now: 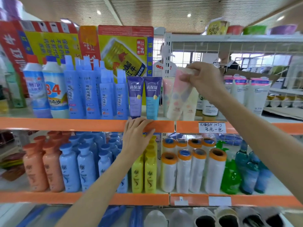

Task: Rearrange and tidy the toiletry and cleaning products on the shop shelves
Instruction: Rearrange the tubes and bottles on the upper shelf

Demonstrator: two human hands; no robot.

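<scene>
Resting flat against the orange front edge of the upper shelf [65,124], the left hand [136,136] has its fingers straight and spread, holding nothing. Below it, on the lower shelf [41,198], stand orange bottles [43,164], light blue bottles [78,167], yellow bottles [144,171], white film rolls with orange ends [193,167] and green and teal bottles [242,171] at the right.

Higher and further in, the right hand [203,78] pinches the top end of a pastel pink tube [178,95] between thumb and curled fingers. The tube hangs tilted, its lower end over the upper shelf just right of a purple tube [135,96] and a blue tube [152,98], which stand upright side by side at the shelf front. A second pastel tube [167,94] stands just behind the held one. A handwritten price label [212,127] is stuck on the shelf edge beneath the right forearm.

Left of the purple tube stand tall blue spray bottles [96,94] and two white disinfectant bottles [47,87]. To the right are white bottles with pink bands [246,92]. Behind the row lean red and yellow cartons [114,46].
</scene>
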